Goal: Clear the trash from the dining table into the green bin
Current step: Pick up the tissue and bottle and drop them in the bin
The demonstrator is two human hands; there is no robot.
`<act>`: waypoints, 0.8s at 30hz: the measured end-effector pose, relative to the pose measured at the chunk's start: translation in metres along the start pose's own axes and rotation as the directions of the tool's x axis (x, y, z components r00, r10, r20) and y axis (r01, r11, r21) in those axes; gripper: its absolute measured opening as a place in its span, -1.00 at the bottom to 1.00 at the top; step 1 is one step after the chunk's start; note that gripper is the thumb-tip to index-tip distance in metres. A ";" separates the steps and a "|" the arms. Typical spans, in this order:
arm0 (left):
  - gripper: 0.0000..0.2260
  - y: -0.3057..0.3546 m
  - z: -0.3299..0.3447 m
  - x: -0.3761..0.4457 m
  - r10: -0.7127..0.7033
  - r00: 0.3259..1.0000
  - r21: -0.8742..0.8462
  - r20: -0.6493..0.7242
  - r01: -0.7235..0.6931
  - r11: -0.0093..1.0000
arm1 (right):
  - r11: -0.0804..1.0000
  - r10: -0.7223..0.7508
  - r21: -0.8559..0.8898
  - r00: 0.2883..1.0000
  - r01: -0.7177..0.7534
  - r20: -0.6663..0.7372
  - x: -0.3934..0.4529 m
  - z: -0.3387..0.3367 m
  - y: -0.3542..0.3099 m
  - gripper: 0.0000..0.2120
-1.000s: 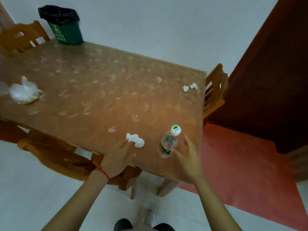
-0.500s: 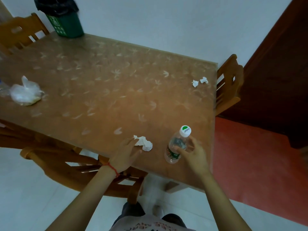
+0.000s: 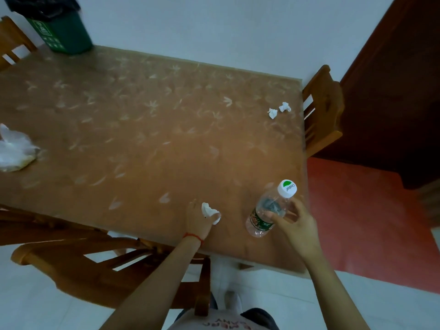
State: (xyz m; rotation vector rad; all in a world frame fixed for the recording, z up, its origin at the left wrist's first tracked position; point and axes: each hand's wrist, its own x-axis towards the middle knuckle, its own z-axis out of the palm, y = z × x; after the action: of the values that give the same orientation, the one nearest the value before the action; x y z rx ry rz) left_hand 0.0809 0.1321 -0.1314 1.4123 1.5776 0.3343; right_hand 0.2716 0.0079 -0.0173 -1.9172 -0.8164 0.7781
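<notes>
My left hand (image 3: 198, 219) pinches a crumpled white tissue (image 3: 210, 211) near the table's front edge. My right hand (image 3: 294, 222) wraps its fingers around a clear plastic bottle (image 3: 266, 210) with a white and green cap, standing at the front right. Two more tissue scraps (image 3: 278, 110) lie near the right edge. A crumpled clear plastic bag (image 3: 14, 150) rests at the left edge. The green bin (image 3: 62, 34), lined with a black bag, stands on the far left corner of the brown dining table (image 3: 147, 129).
Wooden chairs stand at the right side (image 3: 321, 110), the near left (image 3: 78, 265) and the far left corner (image 3: 12, 44). A dark wooden door (image 3: 400, 79) and a red floor mat (image 3: 371, 210) lie to the right. A white wall runs behind the table.
Both hands have moved forward: the left fingers closed on the tissue, and the right fingers closed around the bottle. The camera has come closer to the table.
</notes>
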 end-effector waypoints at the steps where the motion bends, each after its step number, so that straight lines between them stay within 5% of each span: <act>1: -0.42 0.002 0.003 0.000 0.005 1.000 0.004 -0.013 -0.005 1.000 | 1.000 0.007 -0.002 1.000 -0.007 -0.010 0.000 -0.001 0.001 -0.48; 7: -0.37 0.002 0.007 -0.001 0.142 0.990 0.117 -0.016 -0.139 0.983 | 1.000 0.020 -0.014 0.999 -0.021 -0.045 -0.002 0.001 0.002 -0.49; 24: -0.80 -0.009 0.005 0.009 0.430 0.879 0.075 -0.208 -0.424 0.903 | 0.995 0.052 -0.081 0.997 -0.056 -0.058 0.000 0.007 0.001 -0.48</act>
State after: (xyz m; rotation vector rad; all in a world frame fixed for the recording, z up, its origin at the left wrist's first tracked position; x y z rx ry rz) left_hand 0.0804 0.1357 -0.1454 1.7950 1.4312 0.7577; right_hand 0.2659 0.0106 -0.0210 -2.0323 -0.7762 0.7304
